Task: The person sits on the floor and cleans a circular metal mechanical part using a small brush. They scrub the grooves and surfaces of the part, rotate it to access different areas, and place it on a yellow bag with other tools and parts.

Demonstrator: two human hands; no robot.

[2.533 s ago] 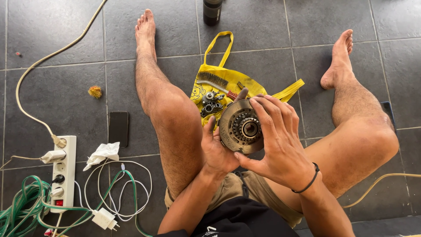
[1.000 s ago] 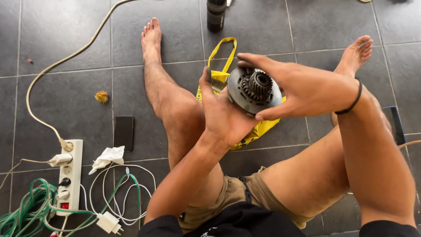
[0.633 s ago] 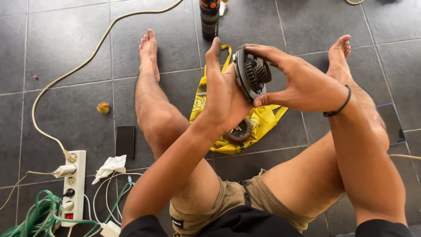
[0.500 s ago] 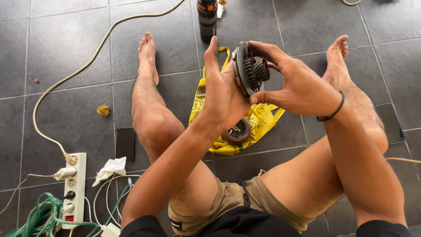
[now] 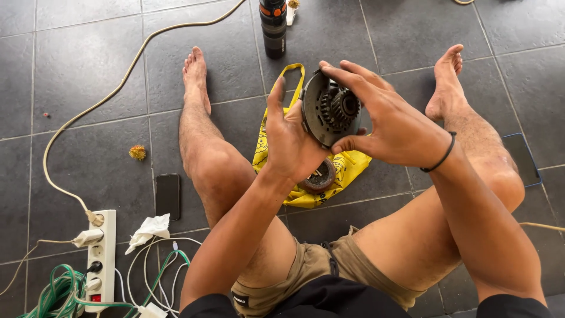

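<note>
Gear assembly [image 5: 334,112] tilted up for viewing, left hand [image 5: 292,144] cupping the back, right hand [image 5: 393,126] pinching the rim.

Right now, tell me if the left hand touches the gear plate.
Touching. The head view shows the left hand pressed against the gear plate rim, opposite the right hand.

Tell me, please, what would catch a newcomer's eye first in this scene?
Most striking is the round metal gear assembly, held up at centre between the left hand and right hand. Below it a yellow bag lies on the grey tiles between the bare legs; at lower left sits a white power strip.
</note>
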